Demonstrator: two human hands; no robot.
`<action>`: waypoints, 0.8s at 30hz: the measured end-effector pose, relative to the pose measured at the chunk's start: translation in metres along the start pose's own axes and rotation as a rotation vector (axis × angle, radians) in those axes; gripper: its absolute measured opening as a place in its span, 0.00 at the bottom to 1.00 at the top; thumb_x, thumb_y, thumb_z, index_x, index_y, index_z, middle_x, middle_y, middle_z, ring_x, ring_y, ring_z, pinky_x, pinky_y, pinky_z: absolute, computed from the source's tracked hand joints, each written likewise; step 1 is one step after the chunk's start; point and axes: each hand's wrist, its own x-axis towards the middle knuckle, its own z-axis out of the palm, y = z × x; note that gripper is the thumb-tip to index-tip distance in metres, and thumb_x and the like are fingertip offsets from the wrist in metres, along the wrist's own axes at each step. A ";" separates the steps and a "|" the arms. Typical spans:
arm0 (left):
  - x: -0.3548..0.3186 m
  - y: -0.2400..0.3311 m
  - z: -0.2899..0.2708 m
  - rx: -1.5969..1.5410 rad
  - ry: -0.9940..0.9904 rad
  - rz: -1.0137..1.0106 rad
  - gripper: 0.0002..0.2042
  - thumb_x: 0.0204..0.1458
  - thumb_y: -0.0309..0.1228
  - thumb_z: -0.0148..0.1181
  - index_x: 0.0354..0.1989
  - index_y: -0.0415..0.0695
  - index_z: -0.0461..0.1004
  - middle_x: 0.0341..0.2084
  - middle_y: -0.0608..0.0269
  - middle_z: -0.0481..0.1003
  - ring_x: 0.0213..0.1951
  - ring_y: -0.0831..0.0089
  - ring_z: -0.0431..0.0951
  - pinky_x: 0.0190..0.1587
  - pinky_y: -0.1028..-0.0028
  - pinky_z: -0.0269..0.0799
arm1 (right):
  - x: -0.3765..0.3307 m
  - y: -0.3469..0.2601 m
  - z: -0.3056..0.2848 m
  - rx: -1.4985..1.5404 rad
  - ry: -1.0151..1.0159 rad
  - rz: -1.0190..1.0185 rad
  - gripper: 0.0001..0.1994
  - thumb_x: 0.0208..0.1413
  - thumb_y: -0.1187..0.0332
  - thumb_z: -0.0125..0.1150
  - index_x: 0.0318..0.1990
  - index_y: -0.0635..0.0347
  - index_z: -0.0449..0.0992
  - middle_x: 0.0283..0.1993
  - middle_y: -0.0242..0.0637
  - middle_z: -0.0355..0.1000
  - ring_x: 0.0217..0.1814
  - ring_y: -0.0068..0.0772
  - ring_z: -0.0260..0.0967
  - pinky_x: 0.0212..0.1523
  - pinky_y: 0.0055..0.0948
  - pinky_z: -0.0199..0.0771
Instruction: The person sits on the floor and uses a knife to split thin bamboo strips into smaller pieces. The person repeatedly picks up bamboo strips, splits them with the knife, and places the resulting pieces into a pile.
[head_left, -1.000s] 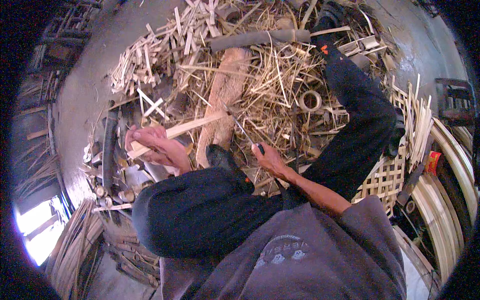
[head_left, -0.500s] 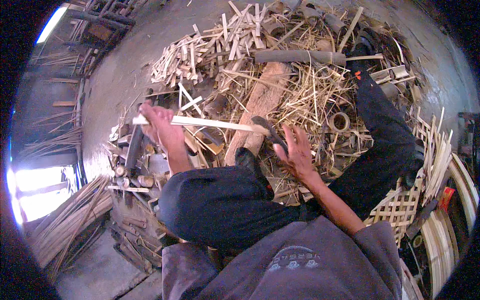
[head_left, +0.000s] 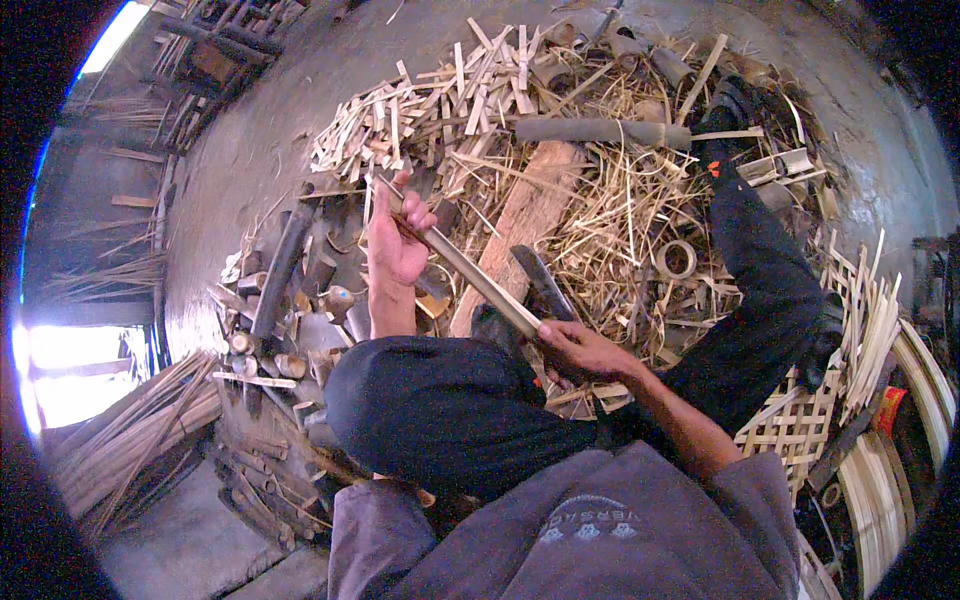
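Note:
A long, narrow bamboo strip [head_left: 480, 278] runs slantwise between my two hands. My left hand [head_left: 398, 245] has its fingers curled round the upper end. At the lower end, my right hand [head_left: 588, 352] pinches the strip between thumb and fingers. A dark knife blade [head_left: 543, 283] points up and away just beyond my right hand; its handle is hidden, so I cannot tell whether that hand also grips it. Under the strip and blade lies a thick wooden plank [head_left: 530, 215], reaching away from my legs.
A heap of short split bamboo pieces [head_left: 425, 110] lies at the far side. Shavings [head_left: 625, 225] cover the floor between my legs, with a bamboo tube [head_left: 605, 131] across them. Cut bamboo lengths [head_left: 280, 270] stand left. A woven bamboo piece [head_left: 790, 425] is at right.
The strip has swung from nearly level to a steep slant. My left hand has moved away and right, closing round it; my right hand, spread before, has come nearer and closed on its lower end.

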 end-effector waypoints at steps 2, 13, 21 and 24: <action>0.003 -0.006 0.005 0.123 -0.103 0.032 0.15 0.62 0.42 0.46 0.43 0.42 0.68 0.17 0.71 0.58 0.18 0.79 0.57 0.22 0.78 0.58 | -0.001 0.012 -0.001 -0.338 0.180 -0.265 0.15 0.64 0.57 0.46 0.47 0.58 0.67 0.29 0.30 0.64 0.31 0.19 0.64 0.30 0.23 0.65; -0.016 0.007 0.057 0.138 0.023 0.127 0.15 0.61 0.46 0.46 0.40 0.47 0.69 0.13 0.76 0.49 0.14 0.85 0.47 0.15 0.81 0.43 | -0.025 0.018 -0.008 -0.556 0.195 -0.394 0.13 0.65 0.58 0.44 0.40 0.60 0.67 0.30 0.32 0.66 0.33 0.23 0.61 0.35 0.30 0.65; -0.047 0.057 0.012 -0.160 -0.585 0.409 0.19 0.63 0.48 0.39 0.38 0.43 0.68 0.12 0.73 0.50 0.14 0.83 0.46 0.18 0.80 0.47 | -0.024 -0.085 -0.055 -1.104 0.377 -0.486 0.12 0.59 0.53 0.50 0.36 0.50 0.72 0.24 0.47 0.67 0.25 0.53 0.66 0.25 0.44 0.64; -0.076 0.050 0.011 -0.243 -0.572 0.502 0.21 0.63 0.49 0.39 0.24 0.47 0.63 0.12 0.74 0.49 0.15 0.82 0.46 0.19 0.79 0.45 | -0.022 -0.100 -0.055 -1.213 0.437 -0.433 0.12 0.59 0.52 0.50 0.37 0.47 0.74 0.23 0.47 0.67 0.25 0.52 0.66 0.25 0.45 0.64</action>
